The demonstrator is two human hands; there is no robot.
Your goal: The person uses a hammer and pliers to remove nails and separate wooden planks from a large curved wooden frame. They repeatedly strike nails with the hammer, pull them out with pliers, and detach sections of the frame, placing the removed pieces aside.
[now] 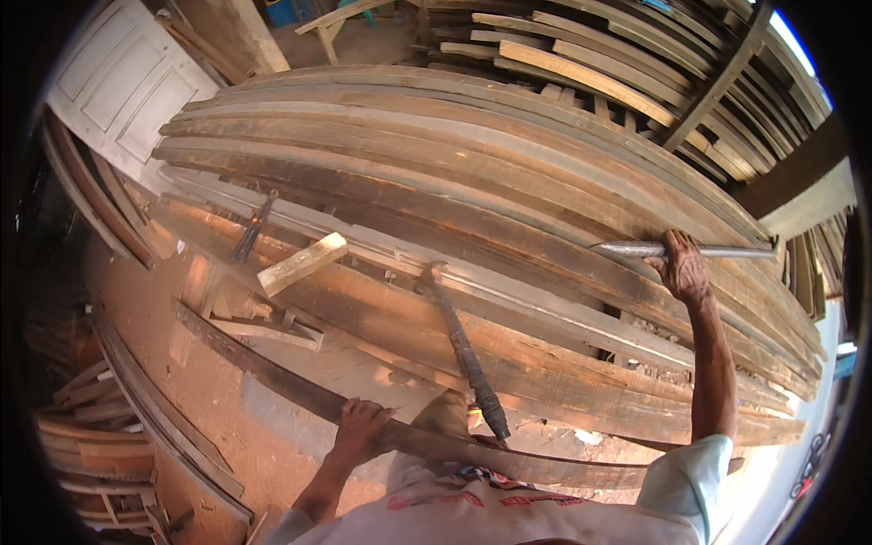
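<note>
My left hand (361,429) grips the upper edge of a long, narrow dark plank (272,380), which stretches across in front of my body. Farther off at the right, my right hand (679,269) is wrapped round a grey metal pry bar (631,248). Its pointed end faces left and its other end reaches toward the right ends of the stacked boards (436,195). A hammer (463,350) with a dark wrapped handle leans between the near boards and the plank. A short wood block (302,263) and a pair of pincers (254,225) lie on the boards at the left.
A white panelled door (127,86) stands at the back left. Racked lumber (590,68) fills the far right behind a slanted post (718,77). More timber pieces (100,454) are piled at the lower left, beside the reddish dirt floor (204,418).
</note>
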